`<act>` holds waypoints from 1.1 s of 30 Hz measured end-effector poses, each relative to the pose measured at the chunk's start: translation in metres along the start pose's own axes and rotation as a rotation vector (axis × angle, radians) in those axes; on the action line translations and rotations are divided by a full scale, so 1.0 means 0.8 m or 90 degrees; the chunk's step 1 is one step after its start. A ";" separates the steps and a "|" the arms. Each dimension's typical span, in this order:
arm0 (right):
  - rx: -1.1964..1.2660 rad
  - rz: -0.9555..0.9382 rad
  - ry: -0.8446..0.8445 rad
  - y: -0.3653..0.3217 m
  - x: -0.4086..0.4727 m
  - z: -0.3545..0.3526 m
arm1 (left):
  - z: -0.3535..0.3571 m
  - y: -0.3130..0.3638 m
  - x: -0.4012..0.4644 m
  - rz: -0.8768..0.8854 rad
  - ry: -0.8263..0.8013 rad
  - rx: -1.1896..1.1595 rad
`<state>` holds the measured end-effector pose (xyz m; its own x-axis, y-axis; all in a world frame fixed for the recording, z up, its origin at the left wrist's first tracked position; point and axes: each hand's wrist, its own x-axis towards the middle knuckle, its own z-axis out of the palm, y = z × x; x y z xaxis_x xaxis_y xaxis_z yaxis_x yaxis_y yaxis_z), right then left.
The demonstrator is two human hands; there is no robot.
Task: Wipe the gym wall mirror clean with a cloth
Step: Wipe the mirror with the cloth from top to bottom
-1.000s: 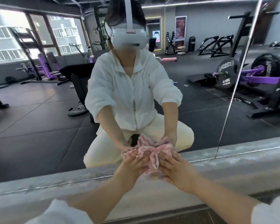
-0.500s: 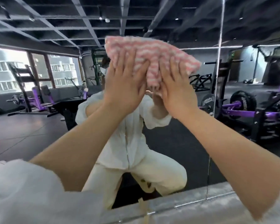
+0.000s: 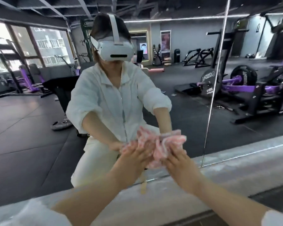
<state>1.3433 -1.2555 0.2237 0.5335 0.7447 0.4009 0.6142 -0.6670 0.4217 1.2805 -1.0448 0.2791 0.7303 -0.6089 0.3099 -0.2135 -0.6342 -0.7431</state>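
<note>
The cloth (image 3: 160, 145) under your hands is pink and white, in thin wavy stripes. Your sleeves (image 3: 31, 214) are white. In the mirror (image 3: 31, 128), your reflection wears a white shirt (image 3: 114, 101), pale cream trousers (image 3: 96, 159) and a white headset (image 3: 116, 49). The reflected floor (image 3: 23, 144) is dark grey, the machines (image 3: 252, 88) black with purple parts, the far wall (image 3: 191, 36) grey. The ledge (image 3: 235, 168) below the mirror is pale grey.
</note>
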 end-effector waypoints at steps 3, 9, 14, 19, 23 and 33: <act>0.089 -0.016 -0.086 -0.034 -0.031 0.024 | 0.030 0.054 -0.032 0.038 -0.173 -0.057; 0.134 0.122 0.035 -0.002 0.012 -0.025 | 0.009 0.020 0.008 -0.095 -0.002 -0.074; 0.054 0.313 0.188 0.121 0.127 -0.158 | -0.097 -0.110 0.128 -0.320 0.264 -0.079; 0.110 0.321 0.237 0.133 0.135 -0.172 | -0.103 -0.120 0.151 -0.320 0.298 -0.055; 0.083 0.191 0.143 0.057 0.038 -0.055 | -0.033 -0.018 0.098 -0.143 0.104 -0.016; 0.192 0.337 0.183 0.115 0.081 -0.148 | -0.105 -0.087 0.154 -0.164 0.123 -0.026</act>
<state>1.3653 -1.2709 0.3847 0.6573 0.2560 0.7088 0.4700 -0.8745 -0.1200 1.3306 -1.1161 0.4188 0.6281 -0.5020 0.5945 -0.0666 -0.7959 -0.6017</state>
